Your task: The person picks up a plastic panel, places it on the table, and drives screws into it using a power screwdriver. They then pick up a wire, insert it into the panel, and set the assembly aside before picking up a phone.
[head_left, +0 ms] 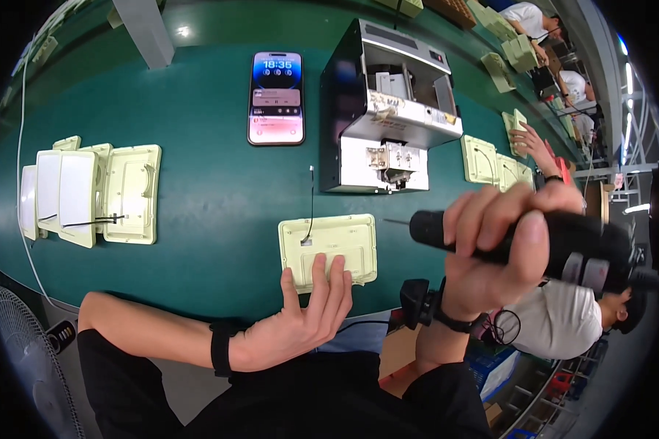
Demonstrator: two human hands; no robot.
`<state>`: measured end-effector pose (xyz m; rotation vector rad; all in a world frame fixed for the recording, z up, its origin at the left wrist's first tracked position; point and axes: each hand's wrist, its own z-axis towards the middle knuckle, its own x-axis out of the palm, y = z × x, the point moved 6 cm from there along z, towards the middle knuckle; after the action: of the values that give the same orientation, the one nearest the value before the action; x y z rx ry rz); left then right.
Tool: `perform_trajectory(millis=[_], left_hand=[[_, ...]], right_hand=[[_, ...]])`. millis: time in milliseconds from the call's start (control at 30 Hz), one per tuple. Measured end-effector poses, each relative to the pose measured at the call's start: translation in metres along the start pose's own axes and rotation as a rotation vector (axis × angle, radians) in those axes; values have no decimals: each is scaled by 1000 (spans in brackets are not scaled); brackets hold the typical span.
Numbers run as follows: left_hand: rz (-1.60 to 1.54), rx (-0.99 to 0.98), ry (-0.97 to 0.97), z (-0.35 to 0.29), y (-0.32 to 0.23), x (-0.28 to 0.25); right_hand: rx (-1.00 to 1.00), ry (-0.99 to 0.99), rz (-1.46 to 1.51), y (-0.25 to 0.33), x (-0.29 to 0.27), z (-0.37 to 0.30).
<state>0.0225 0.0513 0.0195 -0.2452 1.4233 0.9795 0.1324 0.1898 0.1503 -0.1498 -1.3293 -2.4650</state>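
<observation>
My left hand point(311, 311) rests with fingers spread on the near part of a pale green plastic panel point(344, 233), which lies on the green table. A short black cable point(313, 201) with a small white connector runs from the panel's upper left across the tabletop. Raised above the table at the right, my right hand point(501, 234) is wrapped round a black electric screwdriver point(586, 245). Its thin bit point(397, 221) points left, just right of the panel and apart from it. The screwdriver and hand are slightly blurred.
Stacked pale green panels point(132, 194) lie at the left. A phone point(276, 102) and a black-and-silver screw feeder machine point(388, 110) stand beyond the panel. Other panels point(480, 159) lie at the right, near a co-worker's hand point(534, 146). A fan point(25, 351) is at lower left.
</observation>
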Motion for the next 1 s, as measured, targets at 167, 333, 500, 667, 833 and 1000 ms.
perform_trajectory(millis=[167, 333, 500, 667, 833, 1000], left_hand=[[-14, 23, 0, 0, -4, -2], [0, 9, 24, 4, -5, 0], [-16, 27, 44, 10, -2, -1], [35, -9, 35, 1, 5, -3], [17, -72, -41, 1, -8, -4], [11, -55, -139, -11, -10, -11]], right_hand=[[91, 29, -148, 4, -15, -41], [81, -8, -184, -7, -21, -49], [98, -44, -173, -14, -27, -50], [87, 21, -88, -26, -15, -46], [42, -114, -129, -24, -30, -62], [51, 1, -72, -12, -20, -64]])
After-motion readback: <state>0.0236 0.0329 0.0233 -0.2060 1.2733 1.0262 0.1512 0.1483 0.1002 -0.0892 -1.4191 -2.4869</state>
